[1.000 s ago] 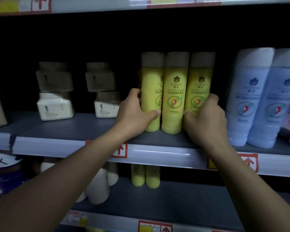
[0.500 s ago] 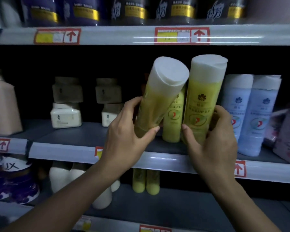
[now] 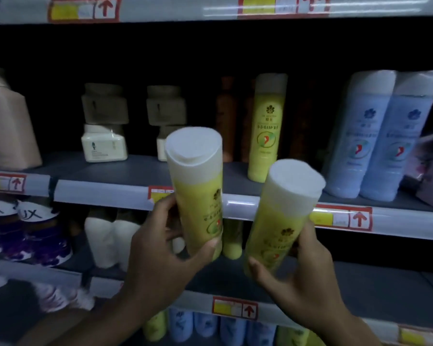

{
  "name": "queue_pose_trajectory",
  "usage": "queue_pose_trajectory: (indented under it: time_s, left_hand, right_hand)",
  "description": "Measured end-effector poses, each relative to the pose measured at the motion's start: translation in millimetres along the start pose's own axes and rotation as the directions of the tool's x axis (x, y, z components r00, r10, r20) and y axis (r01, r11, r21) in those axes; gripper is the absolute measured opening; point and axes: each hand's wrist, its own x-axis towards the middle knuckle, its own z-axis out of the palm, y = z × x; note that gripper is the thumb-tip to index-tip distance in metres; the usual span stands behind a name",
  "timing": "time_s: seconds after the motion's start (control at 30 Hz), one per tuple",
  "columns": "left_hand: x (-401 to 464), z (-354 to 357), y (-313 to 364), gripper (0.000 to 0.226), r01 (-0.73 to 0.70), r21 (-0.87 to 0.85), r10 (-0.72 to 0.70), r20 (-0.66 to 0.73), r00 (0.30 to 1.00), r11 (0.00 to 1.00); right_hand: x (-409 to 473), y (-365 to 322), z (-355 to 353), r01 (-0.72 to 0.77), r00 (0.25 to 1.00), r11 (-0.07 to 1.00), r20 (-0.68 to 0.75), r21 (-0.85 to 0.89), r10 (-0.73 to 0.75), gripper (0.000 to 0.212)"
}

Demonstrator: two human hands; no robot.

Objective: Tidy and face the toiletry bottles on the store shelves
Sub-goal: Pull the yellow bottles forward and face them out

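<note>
Left hand (image 3: 160,255): grips a yellow bottle (image 3: 198,196), upright, cap up, label facing right. Right hand (image 3: 308,278): grips a second yellow bottle (image 3: 283,218), long axis tilted right. Both held near, in front of the shelf edge (image 3: 105,193). Third yellow bottle (image 3: 265,131) stands farther back on that shelf, just beyond the right hand. Blue bottles (image 3: 375,138) stand right.

Two bare forearms, no sleeves in view; both hands, left (image 3: 158,258) and right (image 3: 303,278), wear no gloves.
</note>
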Motion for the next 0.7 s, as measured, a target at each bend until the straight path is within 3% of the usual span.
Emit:
queue_pose_trajectory:
  time_s: [0.17,0.33,0.5,0.7]
  left_hand:
    - [-42.0,3.5,-36.2,0.070,0.186,-0.016,-0.184,0.098,0.978,0.982]
    - [-79.5,17.6,-74.1,0.070,0.327,0.062,-0.333,0.190,0.924,0.943]
    - [-94.7,23.7,-97.8,0.067,0.434,0.099,-0.443,0.299,0.845,0.895]
    - [-73.6,31.2,-109.1,0.064,0.417,0.124,-0.435,0.277,0.857,0.900]
  right_hand:
    - [-30.6,26.3,16.8,-0.096,0.972,0.995,0.219,0.019,0.090,0.073]
    - [-59.1,51.6,28.5,-0.255,0.878,0.967,0.418,-0.003,0.233,0.069]
    - [-67.1,70.4,42.2,-0.320,0.864,0.947,0.402,-0.030,0.304,0.063]
    - [-55.1,85.1,50.6,-0.388,0.879,0.921,0.292,-0.016,0.376,0.059]
